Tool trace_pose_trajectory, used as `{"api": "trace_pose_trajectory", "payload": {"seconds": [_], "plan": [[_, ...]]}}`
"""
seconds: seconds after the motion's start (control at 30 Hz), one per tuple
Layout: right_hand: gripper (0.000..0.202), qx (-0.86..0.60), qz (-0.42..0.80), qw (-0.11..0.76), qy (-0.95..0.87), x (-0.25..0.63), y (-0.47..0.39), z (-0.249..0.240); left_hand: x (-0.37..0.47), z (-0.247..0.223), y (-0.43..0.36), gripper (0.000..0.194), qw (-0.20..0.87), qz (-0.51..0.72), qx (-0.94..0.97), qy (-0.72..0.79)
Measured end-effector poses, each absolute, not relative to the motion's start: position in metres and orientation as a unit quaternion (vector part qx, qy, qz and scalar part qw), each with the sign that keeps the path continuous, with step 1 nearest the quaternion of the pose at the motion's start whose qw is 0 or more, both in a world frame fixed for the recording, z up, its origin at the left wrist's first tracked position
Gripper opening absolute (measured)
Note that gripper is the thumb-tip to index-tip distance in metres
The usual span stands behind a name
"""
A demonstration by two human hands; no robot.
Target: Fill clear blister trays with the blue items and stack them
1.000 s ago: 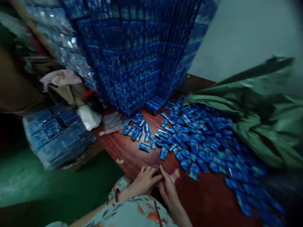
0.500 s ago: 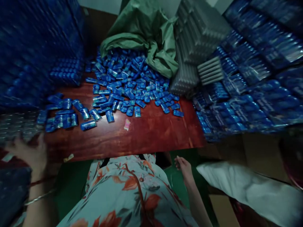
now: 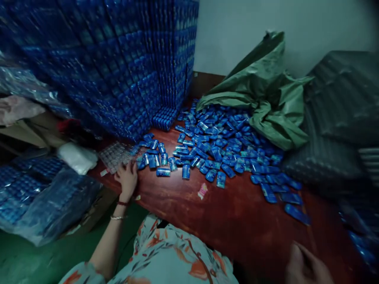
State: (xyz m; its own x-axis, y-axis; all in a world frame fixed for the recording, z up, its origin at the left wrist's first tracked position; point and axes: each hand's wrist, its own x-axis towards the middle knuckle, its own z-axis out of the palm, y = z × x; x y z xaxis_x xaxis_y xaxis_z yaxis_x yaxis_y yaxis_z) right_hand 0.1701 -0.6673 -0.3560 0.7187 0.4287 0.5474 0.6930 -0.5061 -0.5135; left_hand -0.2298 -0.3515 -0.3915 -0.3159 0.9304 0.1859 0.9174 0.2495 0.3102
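Note:
At the left part of the table, my left hand (image 3: pixel 127 179) rests with fingers apart at the near edge of a clear plastic tray (image 3: pixel 114 156) with rows of round cups. Its fingertips appear to touch the tray's rim. My right hand (image 3: pixel 308 266) is over the table's near right side, smeared by motion, so its fingers are unclear. Small blue packs (image 3: pixel 219 150) with a shiny print lie in a loose heap across the table. A few single packs (image 3: pixel 162 172) lie near the tray.
Tall stacks of filled blue trays (image 3: pixel 130 71) rise at the left back. A green sack (image 3: pixel 266 98) slumps behind the heap. Grey stacked trays (image 3: pixel 340 114) stand at right. A pink scrap (image 3: pixel 203 191) lies on the red-brown table (image 3: pixel 183 209). Bagged blue packs (image 3: pixel 59 201) sit low at left.
The view has swung left, bringing the left stacks into sight. My left hand has come to the clear tray's edge. My right hand has risen from beside the lap to over the table.

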Motion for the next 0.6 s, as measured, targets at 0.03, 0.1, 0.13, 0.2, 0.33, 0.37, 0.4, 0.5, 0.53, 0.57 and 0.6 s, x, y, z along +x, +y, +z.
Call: {"api": "trace_pose_trajectory", "payload": {"seconds": [0.03,0.1,0.13,0.2,0.33,0.37,0.4,0.5,0.53,0.57,0.6], "plan": [[0.038,-0.832,-0.162,0.379,-0.371,0.161,-0.641,-0.356,-0.226,-0.394,-0.36,0.043,0.018,0.179,0.594,0.784],[0.032,-0.779,-0.069,0.395,-0.482,0.135,-0.585,-0.361,-0.217,-0.398,-0.376,0.044,0.021,0.173,0.617,0.768],[0.028,-0.747,-0.018,0.4,-0.531,0.12,-0.558,-0.365,-0.213,-0.4,-0.382,0.046,0.022,0.171,0.63,0.758],[0.024,-0.679,0.039,0.385,-0.624,0.086,-0.51,-0.372,-0.205,-0.401,-0.393,0.048,0.021,0.167,0.655,0.737],[0.036,-0.567,0.127,0.299,-0.757,0.022,-0.446,-0.381,-0.197,-0.399,-0.421,0.045,0.013,0.133,0.681,0.72],[0.041,-0.545,0.14,0.274,-0.78,0.011,-0.436,-0.383,-0.198,-0.399,-0.431,0.045,0.012,0.121,0.682,0.722],[0.047,-0.529,0.146,0.251,-0.797,0.001,-0.427,-0.385,-0.2,-0.399,-0.442,0.044,0.013,0.11,0.683,0.722],[0.052,-0.511,0.142,0.195,-0.825,-0.014,-0.407,-0.395,-0.209,-0.401,-0.477,0.036,0.047,0.096,0.733,0.672],[0.05,-0.512,0.142,0.181,-0.827,-0.015,-0.4,-0.399,-0.21,-0.402,-0.486,0.034,0.067,0.095,0.759,0.641],[0.047,-0.517,0.143,0.171,-0.827,-0.014,-0.393,-0.402,-0.21,-0.403,-0.492,0.033,0.087,0.096,0.784,0.608],[0.046,-0.522,0.145,0.164,-0.824,-0.013,-0.386,-0.404,-0.208,-0.404,-0.497,0.032,0.108,0.095,0.808,0.571]]}}
